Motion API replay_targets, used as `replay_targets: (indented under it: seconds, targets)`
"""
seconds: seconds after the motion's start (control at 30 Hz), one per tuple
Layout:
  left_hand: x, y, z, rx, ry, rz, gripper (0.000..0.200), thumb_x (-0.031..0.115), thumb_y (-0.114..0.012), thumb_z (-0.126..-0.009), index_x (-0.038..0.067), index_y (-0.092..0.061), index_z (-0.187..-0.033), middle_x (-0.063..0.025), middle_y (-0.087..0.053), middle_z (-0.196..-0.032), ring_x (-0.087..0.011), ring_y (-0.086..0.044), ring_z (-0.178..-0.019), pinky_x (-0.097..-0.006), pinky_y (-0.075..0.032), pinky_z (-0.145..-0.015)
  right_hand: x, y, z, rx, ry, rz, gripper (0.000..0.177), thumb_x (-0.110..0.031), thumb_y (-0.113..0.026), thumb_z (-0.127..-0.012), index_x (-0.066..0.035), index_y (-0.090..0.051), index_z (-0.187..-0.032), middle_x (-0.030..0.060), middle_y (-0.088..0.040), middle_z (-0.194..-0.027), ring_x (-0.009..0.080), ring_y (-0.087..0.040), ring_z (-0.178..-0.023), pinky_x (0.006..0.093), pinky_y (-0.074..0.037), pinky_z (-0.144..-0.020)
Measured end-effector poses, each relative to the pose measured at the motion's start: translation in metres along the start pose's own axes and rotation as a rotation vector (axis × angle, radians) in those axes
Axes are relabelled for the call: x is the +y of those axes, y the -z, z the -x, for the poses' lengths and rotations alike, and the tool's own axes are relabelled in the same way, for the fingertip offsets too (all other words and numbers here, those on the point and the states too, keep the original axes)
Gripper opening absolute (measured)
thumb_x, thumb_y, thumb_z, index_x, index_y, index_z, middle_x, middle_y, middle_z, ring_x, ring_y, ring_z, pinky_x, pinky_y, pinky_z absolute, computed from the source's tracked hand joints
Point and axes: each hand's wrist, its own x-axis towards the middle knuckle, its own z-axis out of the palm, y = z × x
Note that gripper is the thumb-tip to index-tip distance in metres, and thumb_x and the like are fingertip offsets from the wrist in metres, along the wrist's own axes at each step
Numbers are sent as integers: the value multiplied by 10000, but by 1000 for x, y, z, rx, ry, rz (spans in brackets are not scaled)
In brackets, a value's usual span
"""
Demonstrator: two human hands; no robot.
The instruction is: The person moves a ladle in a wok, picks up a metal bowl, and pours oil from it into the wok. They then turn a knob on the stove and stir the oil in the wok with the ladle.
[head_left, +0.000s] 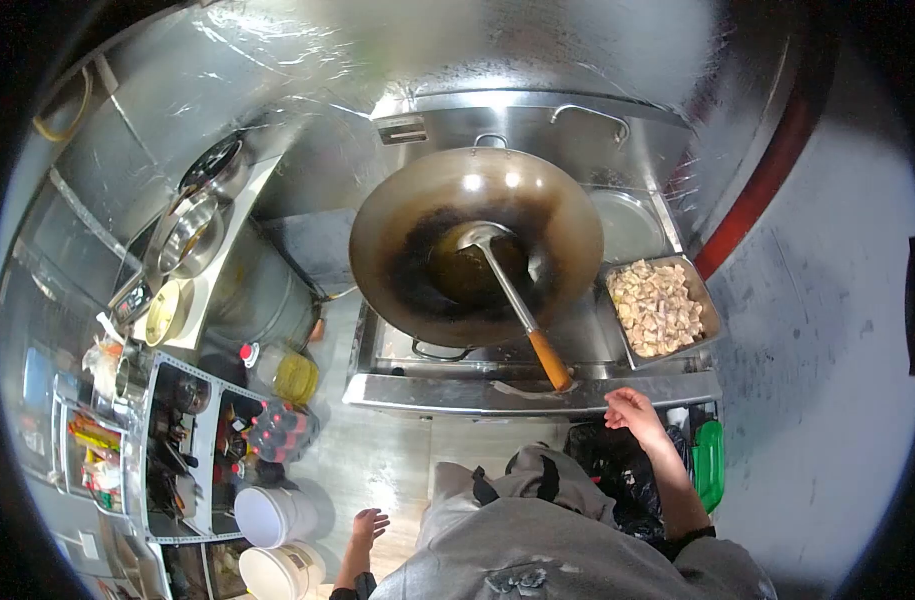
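A large wok (387, 230) sits on the steel stove (427, 392), with a small pool of dark liquid at its bottom. A wok spatula (512, 295) with a wooden handle leans in it, its handle end resting by the stove's front edge. My right hand (632, 412) hovers near that front edge, right of the handle, fingers loosely apart and holding nothing. To the wok's right stands a metal tray (712, 318) full of pale chopped meat pieces (657, 308). Low at my left side hangs my left hand (370, 525), empty, with its fingers apart.
At left, a counter holds metal bowls (192, 238); a shelf rack (214, 430) stands below. On the floor are an oil jug (282, 374), dark bottles (282, 432) and white buckets (275, 515). A black-lined bin (617, 470) and a green container (710, 466) sit beneath my right arm.
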Motion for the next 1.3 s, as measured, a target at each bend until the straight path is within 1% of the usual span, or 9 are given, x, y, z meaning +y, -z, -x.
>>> replay_targets:
  seconds: [0.27, 0.63, 0.77, 0.83, 0.9, 0.93, 1.0, 1.1, 1.3]
  targets:
    - [-16, 12, 17, 22, -35, 29, 294, 230, -473, -842, 20, -481, -1049, -151, -592, -951, -268, -589, -854, -386, -456, -704, -11, -37, 0, -120, -4, 79, 288, -298, -477, -876, -22, -530, -932, 58, -574, -674, 129, -573, -555, 220, -461, -511]
    - [-83, 67, 39, 75, 56, 99, 303, 222, -467, -822, 32, -473, -1057, -147, -599, -944, -248, -599, -828, -370, -457, -693, 48, -32, 26, -127, -132, 158, 185, -213, -526, -836, -31, -540, -804, 44, -567, -640, 128, -566, -527, 233, -466, -495]
    - [-104, 75, 51, 134, 79, 123, 293, 216, -467, -820, 31, -478, -1048, -146, -600, -932, -246, -599, -816, -376, -457, -699, 111, -9, 28, -312, -121, 653, 88, -103, -565, -751, -20, -545, -727, 37, -534, -563, 110, -533, -501, 237, -422, -454]
    - [-118, 78, 56, 116, 38, 178, 294, 217, -463, -824, 26, -477, -1047, -147, -601, -924, -245, -600, -808, -371, -463, -685, 137, -5, 43, -614, -179, 1197, 128, -120, -564, -697, -2, -595, -735, 70, -549, -573, 171, -548, -527, 316, -439, -481]
    - [-131, 73, 62, 113, 53, 161, 281, 215, -462, -825, 20, -493, -1025, -142, -607, -891, -231, -597, -761, -352, -468, -653, 161, -4, 68, -1198, -198, 1789, 256, -145, -519, -712, 19, -599, -892, 166, -601, -807, 279, -580, -780, 389, -463, -666]
    - [-139, 70, 67, 109, 70, 126, 270, 213, -461, -826, 14, -508, -1002, -137, -614, -859, -216, -594, -715, -333, -473, -620, 164, -2, 82, -1235, -273, 1772, 305, -168, -491, -744, 15, -579, -971, 179, -586, -949, 303, -561, -899, 393, -458, -750]
    - [-154, 61, 82, 101, 129, 107, 238, 203, -467, -819, 6, -559, -918, -124, -626, -778, -177, -577, -622, -298, -475, -558, 288, 99, 72, -1345, 6, 1677, 333, -263, -458, -804, -32, -579, -1011, 163, -586, -967, 313, -560, -893, 400, -444, -778]
    - [-196, 56, 99, 23, 179, 113, 230, 197, -475, -811, 5, -579, -884, -123, -627, -761, -167, -570, -603, -291, -472, -551, 212, 23, 100, -1242, -5, 1747, 241, -216, -571, -737, -94, -618, -940, 80, -612, -886, 221, -597, -800, 359, -489, -671]
    - [-212, 45, 129, 85, 168, 150, 211, 121, -452, -777, -33, -590, -816, -112, -574, -641, -136, -477, -445, -250, -401, -400, 318, 48, 92, -1309, -168, 2099, 250, -256, -567, -740, -121, -617, -945, 64, -617, -883, 196, -602, -795, 336, -492, -627]
